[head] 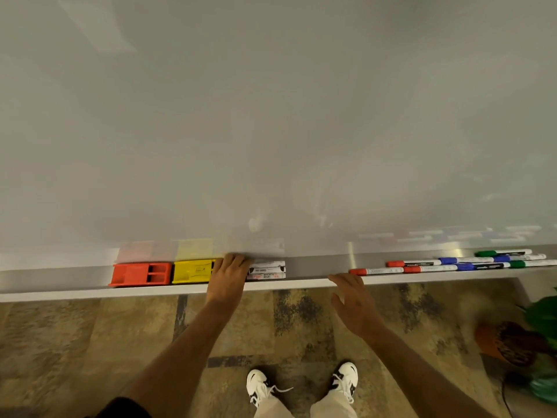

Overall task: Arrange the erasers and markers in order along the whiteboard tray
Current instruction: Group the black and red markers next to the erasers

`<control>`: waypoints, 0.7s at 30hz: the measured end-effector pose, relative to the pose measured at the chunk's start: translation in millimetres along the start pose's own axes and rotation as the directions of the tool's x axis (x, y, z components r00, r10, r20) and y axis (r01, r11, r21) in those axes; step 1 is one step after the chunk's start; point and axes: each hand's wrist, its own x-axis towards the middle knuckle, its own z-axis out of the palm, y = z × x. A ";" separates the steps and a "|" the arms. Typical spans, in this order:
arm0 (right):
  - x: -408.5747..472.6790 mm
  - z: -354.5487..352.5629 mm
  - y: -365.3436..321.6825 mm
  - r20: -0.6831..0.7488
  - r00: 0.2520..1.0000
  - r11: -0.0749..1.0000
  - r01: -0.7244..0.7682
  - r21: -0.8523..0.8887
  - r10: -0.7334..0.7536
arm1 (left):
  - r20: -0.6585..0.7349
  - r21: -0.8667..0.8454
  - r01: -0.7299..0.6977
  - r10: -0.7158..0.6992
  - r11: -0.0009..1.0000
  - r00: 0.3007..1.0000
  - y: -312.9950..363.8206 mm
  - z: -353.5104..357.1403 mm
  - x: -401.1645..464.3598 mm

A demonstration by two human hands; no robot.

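Observation:
A red eraser [140, 273] and a yellow eraser [193, 270] sit side by side on the whiteboard tray [316, 262]. Just right of them lie three white markers [266, 270] stacked together. My left hand [227, 277] rests over the left ends of those markers and the yellow eraser's right end, fingers curled down on them. My right hand [352, 300] hovers open at the tray's front lip, holding nothing. Farther right lie several loose markers: red-capped ones [376, 270], blue-capped ones [464, 260] and green-capped ones [501, 253].
The whiteboard [271, 116] fills the upper view. A potted plant [512, 342] stands on the patterned carpet at the lower right. My white shoes [301, 384] are below the tray.

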 end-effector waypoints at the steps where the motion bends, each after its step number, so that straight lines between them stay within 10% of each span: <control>1: 0.4 -0.5 -1.2 -0.004 1.000 1.000 0.012 0.003 -0.012 | 0.006 0.008 -0.003 0.003 1.000 1.000 -0.5 0.2 0.4; 13: -19.2 -26.6 5.5 -0.096 0.995 0.999 0.035 -0.030 -0.038 | -0.066 -0.065 -0.040 0.036 0.997 0.997 20.8 -12.6 -6.6; 21: -35.7 -88.8 79.9 -0.126 0.990 0.992 -0.080 -0.095 0.068 | 0.028 -0.428 -0.140 0.168 0.893 0.985 149.8 -31.0 4.2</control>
